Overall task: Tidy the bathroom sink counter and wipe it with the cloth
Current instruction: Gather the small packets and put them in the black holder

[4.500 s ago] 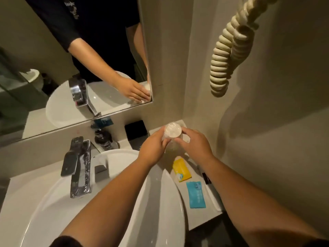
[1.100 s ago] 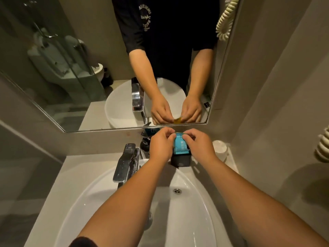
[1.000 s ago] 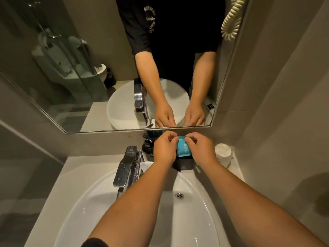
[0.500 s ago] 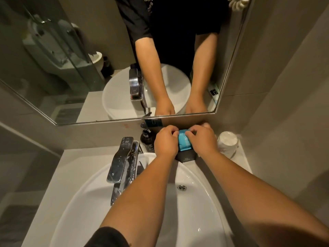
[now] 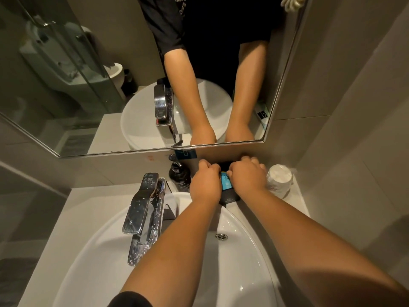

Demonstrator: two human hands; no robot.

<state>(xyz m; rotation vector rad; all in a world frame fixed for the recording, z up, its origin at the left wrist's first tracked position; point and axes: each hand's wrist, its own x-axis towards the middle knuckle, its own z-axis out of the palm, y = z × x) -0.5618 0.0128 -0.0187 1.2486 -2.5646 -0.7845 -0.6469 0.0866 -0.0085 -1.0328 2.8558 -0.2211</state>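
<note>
My left hand (image 5: 205, 182) and my right hand (image 5: 247, 178) meet over a small black box (image 5: 230, 196) at the back of the counter, behind the white basin (image 5: 232, 262). Between them they pinch a blue packet (image 5: 226, 183), which stands upright in the box; only a narrow strip of it shows between the fingers. Both hands are curled, thumbs and fingertips on the packet's edges. No cloth is in view.
A dark pump bottle (image 5: 179, 176) stands left of the box. A wrapped white cup (image 5: 279, 180) sits upside down at the right, near the wall. The chrome tap (image 5: 146, 213) rises at the basin's left. The mirror (image 5: 132, 74) hangs just above.
Both hands have pushed the blue packet lower into the black box, so less of it shows. The view has dipped slightly and closed in.
</note>
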